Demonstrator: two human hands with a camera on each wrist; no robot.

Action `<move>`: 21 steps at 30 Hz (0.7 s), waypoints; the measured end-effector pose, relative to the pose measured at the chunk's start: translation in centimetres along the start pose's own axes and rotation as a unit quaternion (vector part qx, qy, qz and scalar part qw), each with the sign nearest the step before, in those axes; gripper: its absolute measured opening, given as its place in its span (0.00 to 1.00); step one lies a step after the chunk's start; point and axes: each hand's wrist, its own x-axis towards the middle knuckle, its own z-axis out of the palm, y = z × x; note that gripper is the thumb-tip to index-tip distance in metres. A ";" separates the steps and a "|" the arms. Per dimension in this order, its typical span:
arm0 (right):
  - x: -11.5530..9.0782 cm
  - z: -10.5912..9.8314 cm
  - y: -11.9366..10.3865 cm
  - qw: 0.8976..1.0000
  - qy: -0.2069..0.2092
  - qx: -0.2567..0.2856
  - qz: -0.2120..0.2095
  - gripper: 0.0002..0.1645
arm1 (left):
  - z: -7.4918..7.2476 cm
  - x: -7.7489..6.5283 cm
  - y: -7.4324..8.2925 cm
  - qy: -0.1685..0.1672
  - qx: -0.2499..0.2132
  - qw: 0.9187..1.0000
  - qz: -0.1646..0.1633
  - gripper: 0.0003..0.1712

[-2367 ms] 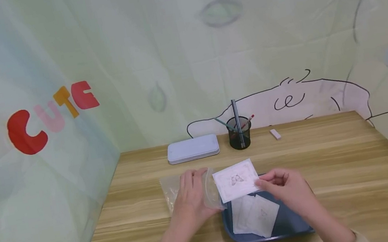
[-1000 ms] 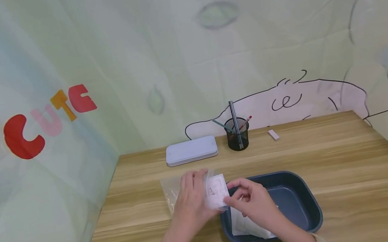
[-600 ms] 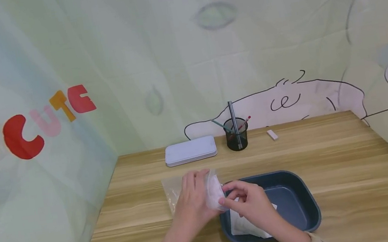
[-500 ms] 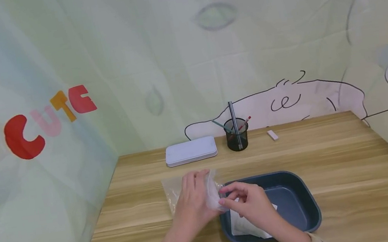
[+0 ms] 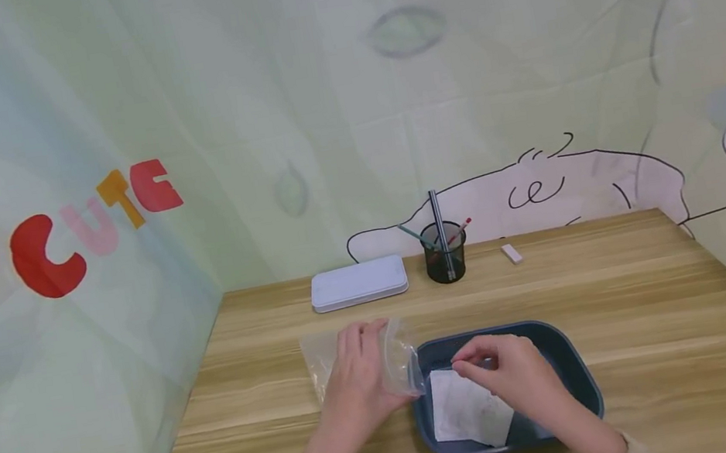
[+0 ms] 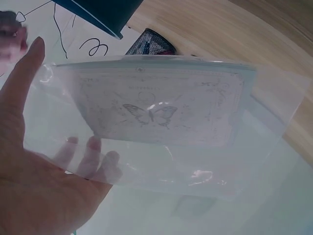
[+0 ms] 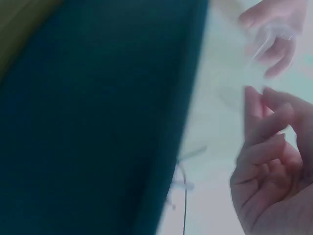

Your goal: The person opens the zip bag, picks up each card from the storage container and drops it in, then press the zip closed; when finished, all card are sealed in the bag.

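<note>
My left hand (image 5: 356, 376) holds a clear zip bag (image 5: 400, 358) with its mouth spread toward the right. In the left wrist view, a white card (image 6: 195, 110) printed with a butterfly shows through the plastic, and fingertips are visible through the bag too. Right of the bag stands a dark blue tray (image 5: 501, 329), where white cards (image 5: 464, 409) overlap at the left side. Over the tray hovers my right hand (image 5: 522, 375), thumb and index tips close together, other fingers loosely curled, with nothing seen between them.
At the back of the wooden table (image 5: 657, 308) lie a pale flat case (image 5: 359, 283) and a small white eraser (image 5: 512, 254). Between them stands a black mesh pen cup (image 5: 445, 257) with several pens. Printed cloth walls (image 5: 290, 112) border the table.
My right hand brought a butterfly card left into the bag's mouth, let it go, then drew back right over the tray. My left hand keeps its hold on the bag.
</note>
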 end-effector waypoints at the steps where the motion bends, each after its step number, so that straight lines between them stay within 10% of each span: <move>1: -0.1 -0.3 0.4 0.999 -0.005 -0.032 0.003 0.03 | 0.0 0.0 -0.1 0.001 0.000 1.000 0.000 0.63; 10: -1.4 -1.1 4.4 0.969 -0.080 -0.222 0.076 0.20 | -0.3 0.2 -0.5 0.009 0.000 1.000 0.014 0.63; 21: -1.9 0.2 6.9 0.966 -0.083 -0.228 0.091 0.40 | -0.2 0.0 -0.5 0.002 0.001 1.000 0.010 0.62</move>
